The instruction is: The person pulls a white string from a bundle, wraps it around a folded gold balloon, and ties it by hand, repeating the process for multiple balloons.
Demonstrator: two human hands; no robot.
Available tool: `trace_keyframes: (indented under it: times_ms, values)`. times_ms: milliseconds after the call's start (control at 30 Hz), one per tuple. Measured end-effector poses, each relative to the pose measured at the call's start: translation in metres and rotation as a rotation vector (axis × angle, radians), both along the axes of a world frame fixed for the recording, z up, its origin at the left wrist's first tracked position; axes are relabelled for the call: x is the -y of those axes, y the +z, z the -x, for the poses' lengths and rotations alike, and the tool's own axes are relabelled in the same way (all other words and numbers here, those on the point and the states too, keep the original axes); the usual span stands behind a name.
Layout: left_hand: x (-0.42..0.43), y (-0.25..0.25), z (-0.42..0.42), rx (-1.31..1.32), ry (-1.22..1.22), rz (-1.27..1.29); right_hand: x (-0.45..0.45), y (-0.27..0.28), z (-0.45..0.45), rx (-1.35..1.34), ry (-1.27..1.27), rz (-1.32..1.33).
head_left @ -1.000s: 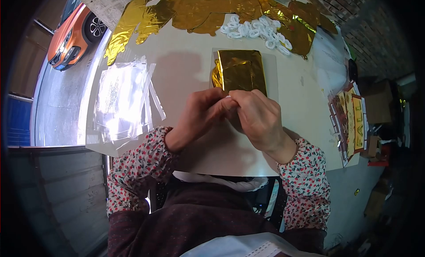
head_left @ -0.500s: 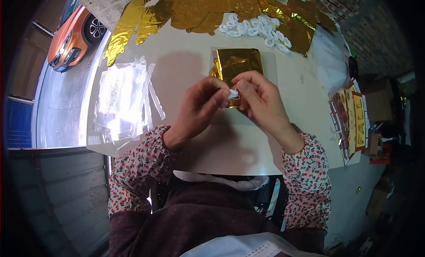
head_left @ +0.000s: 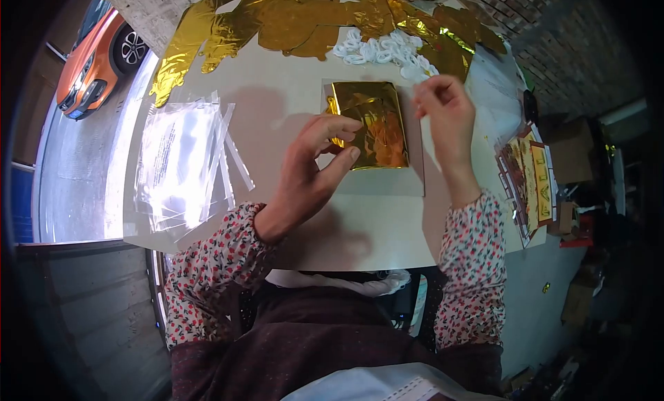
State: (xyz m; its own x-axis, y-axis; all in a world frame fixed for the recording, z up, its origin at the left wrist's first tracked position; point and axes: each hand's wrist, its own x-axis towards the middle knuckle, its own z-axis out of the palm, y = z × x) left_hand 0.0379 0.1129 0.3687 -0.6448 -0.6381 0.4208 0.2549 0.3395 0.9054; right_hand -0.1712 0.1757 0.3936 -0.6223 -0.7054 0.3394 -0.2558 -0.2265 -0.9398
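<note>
A folded gold foil sheet [head_left: 370, 114] lies on a clear plastic sleeve [head_left: 373, 183] in the middle of the table. My left hand [head_left: 311, 169] hovers over the foil's left edge, thumb and fingers apart with nothing between them. To the right of the foil, my right hand [head_left: 449, 117] is raised with its fingers curled in. Whatever those fingers hold, if anything, is hidden. Just beyond them is a pile of small white cord bundles [head_left: 380, 48].
Gold foil sheets [head_left: 290, 31] cover the table's far side. A stack of clear plastic bags [head_left: 176, 159] lies at left, and printed cards [head_left: 529, 180] at right. Clear plastic [head_left: 491, 97] rests at the far right. An orange car [head_left: 100, 69] stands outside.
Both hands were together over the foil with a small white cord bundle between them. My right hand has moved right and away toward the pile; my left hand has opened, its fingers now empty.
</note>
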Motion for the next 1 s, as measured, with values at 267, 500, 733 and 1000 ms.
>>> trace_keyframes:
  times_ms: [267,500,733,1000]
  values:
    - [0.003,0.005,0.000,-0.056,0.039,0.091,0.020,-0.023,0.083,-0.693,-0.290,-0.288]
    - [0.014,0.002,-0.002,-0.049,0.082,0.140,-0.052,0.051,0.044,-0.448,-0.201,-0.120]
    - [0.023,-0.017,0.000,-0.123,0.135,0.264,-0.191,0.069,-0.051,-0.185,0.081,-0.332]
    - [-0.009,-0.003,-0.012,-0.279,0.247,0.628,-0.237,-0.111,-0.105,-0.073,0.140,-0.710]
